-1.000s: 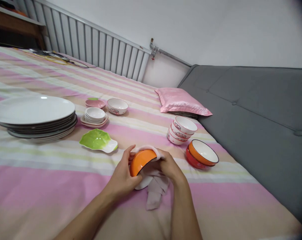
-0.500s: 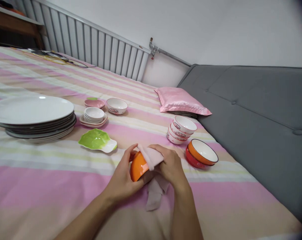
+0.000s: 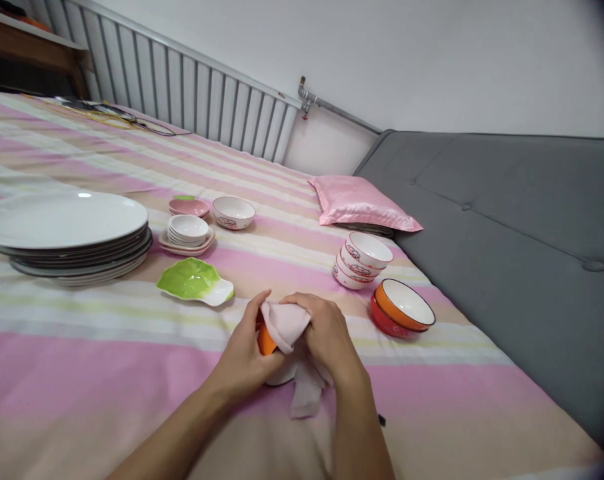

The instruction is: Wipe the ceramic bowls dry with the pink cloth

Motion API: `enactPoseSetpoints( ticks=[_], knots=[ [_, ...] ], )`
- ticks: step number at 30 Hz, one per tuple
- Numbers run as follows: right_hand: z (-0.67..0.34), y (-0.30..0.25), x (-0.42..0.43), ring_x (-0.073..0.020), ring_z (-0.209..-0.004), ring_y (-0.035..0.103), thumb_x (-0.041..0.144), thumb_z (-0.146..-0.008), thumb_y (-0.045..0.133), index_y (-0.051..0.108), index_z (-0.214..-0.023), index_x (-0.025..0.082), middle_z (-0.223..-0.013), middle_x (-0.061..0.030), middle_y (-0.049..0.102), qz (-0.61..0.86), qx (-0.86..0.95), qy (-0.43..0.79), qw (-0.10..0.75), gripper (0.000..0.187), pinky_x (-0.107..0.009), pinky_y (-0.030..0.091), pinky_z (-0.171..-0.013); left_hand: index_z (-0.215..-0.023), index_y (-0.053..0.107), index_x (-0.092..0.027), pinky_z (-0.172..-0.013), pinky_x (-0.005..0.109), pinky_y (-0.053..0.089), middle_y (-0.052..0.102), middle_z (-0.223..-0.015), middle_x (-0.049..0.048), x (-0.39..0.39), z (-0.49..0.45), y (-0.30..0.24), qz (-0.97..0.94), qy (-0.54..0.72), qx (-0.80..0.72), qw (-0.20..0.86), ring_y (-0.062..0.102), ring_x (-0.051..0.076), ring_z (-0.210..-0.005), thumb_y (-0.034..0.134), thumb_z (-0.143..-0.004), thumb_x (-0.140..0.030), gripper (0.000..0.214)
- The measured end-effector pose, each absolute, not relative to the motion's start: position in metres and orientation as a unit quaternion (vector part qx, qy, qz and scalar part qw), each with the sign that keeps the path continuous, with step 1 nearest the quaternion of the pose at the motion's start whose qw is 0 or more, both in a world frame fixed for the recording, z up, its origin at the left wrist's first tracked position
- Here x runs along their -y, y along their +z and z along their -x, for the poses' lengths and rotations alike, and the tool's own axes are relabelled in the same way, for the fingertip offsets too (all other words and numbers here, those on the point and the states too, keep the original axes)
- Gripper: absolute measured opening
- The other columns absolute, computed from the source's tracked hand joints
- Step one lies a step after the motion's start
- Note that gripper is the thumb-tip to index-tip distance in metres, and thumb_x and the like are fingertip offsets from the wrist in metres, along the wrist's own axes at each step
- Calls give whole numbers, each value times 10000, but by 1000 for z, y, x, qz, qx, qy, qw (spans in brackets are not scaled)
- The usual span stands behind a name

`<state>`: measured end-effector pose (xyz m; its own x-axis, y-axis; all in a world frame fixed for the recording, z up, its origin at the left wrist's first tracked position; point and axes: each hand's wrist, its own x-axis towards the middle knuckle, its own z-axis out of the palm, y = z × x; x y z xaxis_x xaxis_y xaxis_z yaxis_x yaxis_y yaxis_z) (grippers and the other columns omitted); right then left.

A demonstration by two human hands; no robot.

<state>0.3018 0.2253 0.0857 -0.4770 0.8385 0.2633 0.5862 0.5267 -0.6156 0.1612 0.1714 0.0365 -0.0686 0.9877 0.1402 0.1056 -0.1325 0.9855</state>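
Observation:
My left hand [image 3: 249, 353] grips an orange bowl [image 3: 266, 341] by its side, thumb and fingers closed round it. A pale pink cloth [image 3: 288, 324] covers most of the bowl, and one end hangs down below. My right hand [image 3: 325, 330] is closed on the cloth and presses it against the bowl's outside. Some of its fingers are hidden behind the cloth. Just beyond my left hand lies a green and white leaf-shaped dish [image 3: 195, 280].
On the striped bedspread [image 3: 457, 400], a stack of large plates [image 3: 67, 223] stands left. Small white dishes [image 3: 188, 229], pink dishes [image 3: 189, 208] and a patterned bowl [image 3: 234, 213] sit behind. Right are stacked white bowls [image 3: 365, 257], orange and red bowls [image 3: 405, 307] and a pink pillow [image 3: 365, 203].
My right hand has shifted left, carrying the cloth further over the orange bowl, so less orange shows. A small dark thing now shows beside my right forearm.

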Motion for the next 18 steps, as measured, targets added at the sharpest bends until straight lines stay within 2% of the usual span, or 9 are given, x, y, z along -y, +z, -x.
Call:
enactPoseSetpoints(
  ticks=[7, 14, 18],
  knots=[
    [-317, 59, -249, -175, -834, 621, 70, -596, 390, 704, -981, 209, -886, -8, 708, 396, 792, 350, 308, 516, -248, 455, -757, -1381, 264, -205, -933, 389, 448, 515, -1185, 94, -175, -160, 32, -533, 523, -518, 417, 549, 239, -1082, 532, -621, -83, 815],
    [-326, 38, -260, -193, -827, 605, 141, -679, 428, 711, -846, 192, -848, 7, 683, 391, 758, 423, 305, 333, -302, 480, -767, -1369, 298, -206, -902, 405, 474, 548, -1148, 91, -175, -160, 32, -529, 532, -519, 410, 579, 250, -1040, 557, -610, -91, 810],
    [-327, 35, -262, -203, -822, 608, 177, -708, 459, 715, -839, 192, -875, -5, 701, 406, 758, 412, 300, 288, -304, 485, -735, -1369, 300, -213, -919, 415, 463, 543, -1138, 88, -176, -160, 29, -530, 531, -522, 405, 576, 249, -1038, 569, -624, -98, 801]
  ],
)
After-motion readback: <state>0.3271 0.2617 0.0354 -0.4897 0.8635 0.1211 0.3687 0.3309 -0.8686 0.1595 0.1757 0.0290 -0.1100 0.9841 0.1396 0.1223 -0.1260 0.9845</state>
